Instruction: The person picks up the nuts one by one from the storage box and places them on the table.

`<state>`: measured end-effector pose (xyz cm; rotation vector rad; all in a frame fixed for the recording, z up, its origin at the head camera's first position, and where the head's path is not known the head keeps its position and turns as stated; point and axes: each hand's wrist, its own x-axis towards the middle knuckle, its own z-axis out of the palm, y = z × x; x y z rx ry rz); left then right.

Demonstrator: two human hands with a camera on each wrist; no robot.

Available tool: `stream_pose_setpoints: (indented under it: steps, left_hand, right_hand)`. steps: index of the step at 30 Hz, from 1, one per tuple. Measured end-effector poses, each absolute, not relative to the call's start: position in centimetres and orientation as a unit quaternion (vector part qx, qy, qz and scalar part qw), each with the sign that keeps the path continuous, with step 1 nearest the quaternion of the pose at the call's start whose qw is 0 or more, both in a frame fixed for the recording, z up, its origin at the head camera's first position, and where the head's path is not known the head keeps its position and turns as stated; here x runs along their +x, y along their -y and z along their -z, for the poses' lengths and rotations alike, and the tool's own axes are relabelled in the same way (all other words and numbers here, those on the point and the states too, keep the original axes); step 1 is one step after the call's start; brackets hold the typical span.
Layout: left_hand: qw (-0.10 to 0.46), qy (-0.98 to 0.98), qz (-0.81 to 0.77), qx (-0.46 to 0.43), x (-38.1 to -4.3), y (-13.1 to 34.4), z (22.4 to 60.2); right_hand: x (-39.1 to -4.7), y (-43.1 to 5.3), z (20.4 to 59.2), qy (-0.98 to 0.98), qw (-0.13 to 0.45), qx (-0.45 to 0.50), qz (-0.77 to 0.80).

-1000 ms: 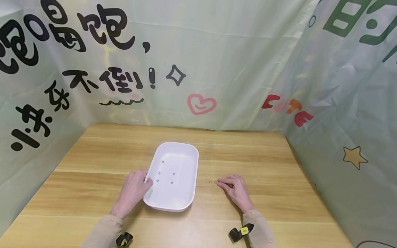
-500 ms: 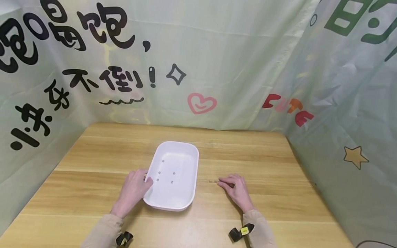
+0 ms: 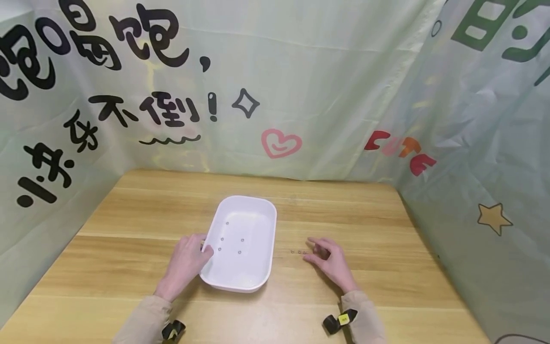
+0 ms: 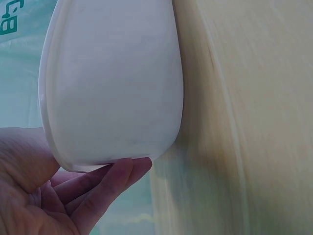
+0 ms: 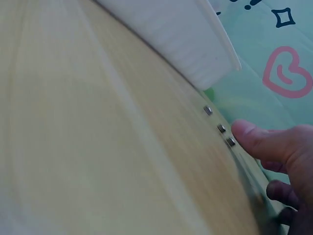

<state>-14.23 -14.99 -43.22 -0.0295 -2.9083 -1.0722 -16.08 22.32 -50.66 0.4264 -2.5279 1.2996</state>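
Observation:
A white plastic tray (image 3: 253, 272) stands left of the table's middle with several small metal nuts (image 3: 242, 240) scattered on its floor. My left hand (image 3: 185, 260) grips the tray's left side, thumb over the rim and fingers against the outer wall, as the left wrist view also shows. Right of the tray, three small metal nuts (image 5: 221, 128) lie in a short row on the wood. My right hand (image 3: 331, 263) is beside the right end of that row, thumb and fingers spread apart, nothing seen between them. Its thumb (image 5: 259, 142) is close to the nearest nut.
The wooden table (image 3: 365, 210) reaches to a printed cloth curtain (image 3: 326, 95) at the back and both sides. A black wrist camera (image 3: 339, 321) sits on the right sleeve, and another (image 3: 173, 330) is on the left.
The right thumb and fingers, pinched together before, have spread apart, and the hand has shifted slightly right. A third nut now shows at the row's end. The left hand stays on the tray.

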Motion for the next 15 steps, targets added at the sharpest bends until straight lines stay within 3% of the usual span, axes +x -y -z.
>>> stream_pose_setpoints:
  steps: [6, 15]
  left_hand:
    - [0.023, 0.938, 0.347, -0.012, -14.3, 15.0, 43.3]
    - [0.019, 0.936, 0.351, -0.009, -14.4, 15.2, 43.4]
  right_hand:
    - [-16.0, -22.5, 49.0, 0.881, 0.119, 0.13, -0.439]
    - [-16.7, -19.9, 45.6, 0.883, 0.14, 0.2, -0.4]
